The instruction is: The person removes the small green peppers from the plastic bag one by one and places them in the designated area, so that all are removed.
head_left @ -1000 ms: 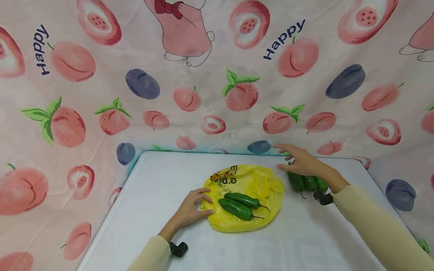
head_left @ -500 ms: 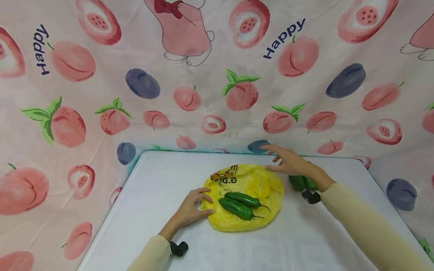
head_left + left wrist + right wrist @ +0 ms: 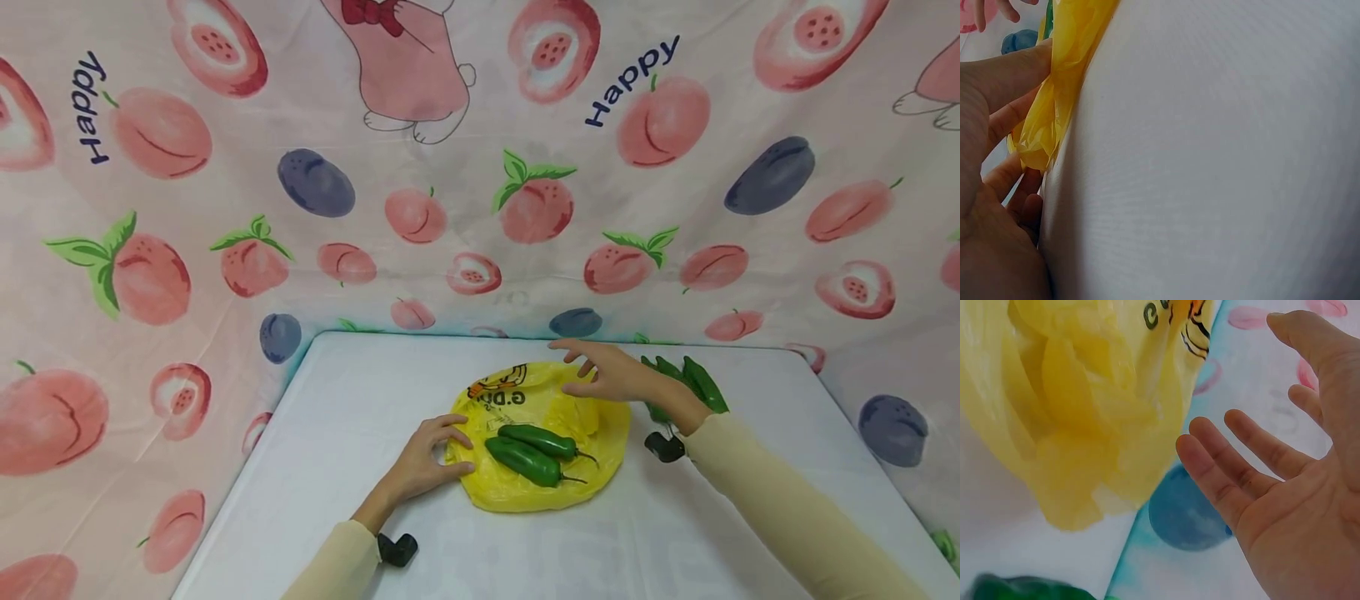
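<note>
Two long green chili peppers [image 3: 525, 462] lie side by side on a crumpled yellow plastic bag [image 3: 525, 500], their thin stems pointing right. My left hand [image 3: 427, 454] holds the bag's left edge, thumb and fingers curved about it; in the left wrist view the yellow plastic [image 3: 1066, 75] runs between them. My right hand [image 3: 615, 375] hovers over the bag's far right part, holding nothing. Its fingers are spread and relaxed, apart from the bag [image 3: 1079, 406] in the right wrist view.
More green peppers [image 3: 701, 383] lie together at the right, partly hidden by my right forearm. The white table [image 3: 360, 392] ends at the back against a fruit-print cloth [image 3: 465, 208]. Dark wrist devices [image 3: 397, 550] sit below both wrists.
My right hand has moved left, from beside the pepper pile to above the bag, uncovering more of the pile. My left hand, the bag and its two peppers have stayed in place.
</note>
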Motion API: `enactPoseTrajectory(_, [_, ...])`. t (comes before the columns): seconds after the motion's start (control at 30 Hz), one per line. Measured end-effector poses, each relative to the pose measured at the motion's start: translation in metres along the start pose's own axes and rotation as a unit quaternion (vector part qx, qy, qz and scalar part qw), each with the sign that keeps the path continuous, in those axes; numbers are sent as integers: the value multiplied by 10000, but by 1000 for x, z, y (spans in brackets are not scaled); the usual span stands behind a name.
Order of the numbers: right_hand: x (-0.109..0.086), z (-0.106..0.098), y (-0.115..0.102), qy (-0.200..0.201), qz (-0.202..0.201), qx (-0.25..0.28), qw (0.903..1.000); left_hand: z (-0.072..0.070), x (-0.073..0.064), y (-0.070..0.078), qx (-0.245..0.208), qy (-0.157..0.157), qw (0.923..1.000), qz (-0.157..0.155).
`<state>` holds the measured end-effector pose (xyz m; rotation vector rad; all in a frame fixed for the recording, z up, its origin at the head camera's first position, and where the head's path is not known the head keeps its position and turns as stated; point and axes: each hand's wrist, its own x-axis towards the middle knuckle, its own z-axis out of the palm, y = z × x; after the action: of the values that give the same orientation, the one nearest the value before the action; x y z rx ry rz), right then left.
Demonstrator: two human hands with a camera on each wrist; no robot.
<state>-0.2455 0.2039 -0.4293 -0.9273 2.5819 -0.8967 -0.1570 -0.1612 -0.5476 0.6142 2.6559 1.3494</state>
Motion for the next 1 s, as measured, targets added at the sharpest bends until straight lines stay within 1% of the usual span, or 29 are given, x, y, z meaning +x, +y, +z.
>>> enactPoseTrajectory(0.43, [9,29,-3,-417,-6,271,9988,-2,1,4,27,-29,10000,-27])
enactPoseTrajectory(0.6, [10,36,-5,-640,-7,273,9976,-2,1,4,38,-18,10000,-28])
enactPoseTrajectory(0.8, [11,46,-8,-808,-73,372,9960,-2,1,4,99,-12,9999,17])
enactPoseTrajectory(1.0, [13,55,-13,-1013,135,516,9934,-1,1,3,87,-14,9999,55])
